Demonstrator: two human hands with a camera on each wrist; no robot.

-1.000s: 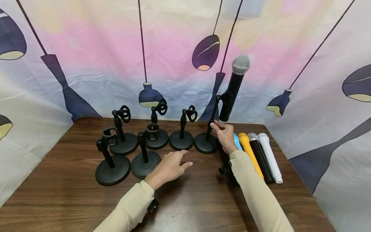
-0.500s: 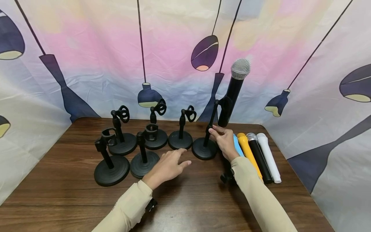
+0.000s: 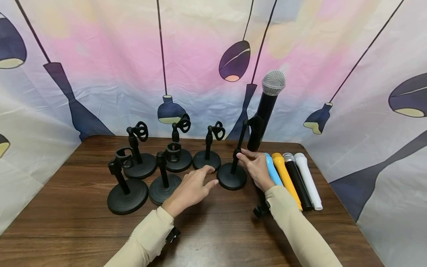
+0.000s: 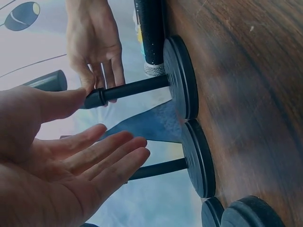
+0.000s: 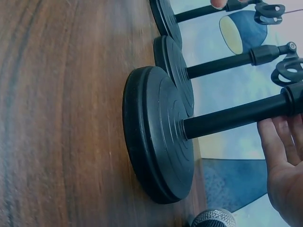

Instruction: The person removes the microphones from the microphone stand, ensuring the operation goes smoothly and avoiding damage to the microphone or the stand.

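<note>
A black microphone (image 3: 267,107) with a silver grille sits clipped in a black desk stand (image 3: 231,177) on the wooden table (image 3: 217,237). My right hand (image 3: 245,155) pinches the stand's pole (image 4: 135,88) just above its round base (image 5: 158,137). My left hand (image 3: 211,175) reaches in with straight fingers, its tips right beside the left edge of that base; I cannot tell whether they touch it. In the left wrist view, my left palm (image 4: 71,161) faces the pole with nothing in it.
Several empty black stands (image 3: 128,189) cluster at the left and back. A blue (image 3: 272,170), a yellow (image 3: 285,176), a black (image 3: 298,181) and a white microphone (image 3: 308,180) lie side by side at the right, near the table's edge. A printed curtain (image 3: 100,55) hangs behind.
My right hand has slid the stand with the microphone toward me and a little left. My left hand has moved closer to its base.
</note>
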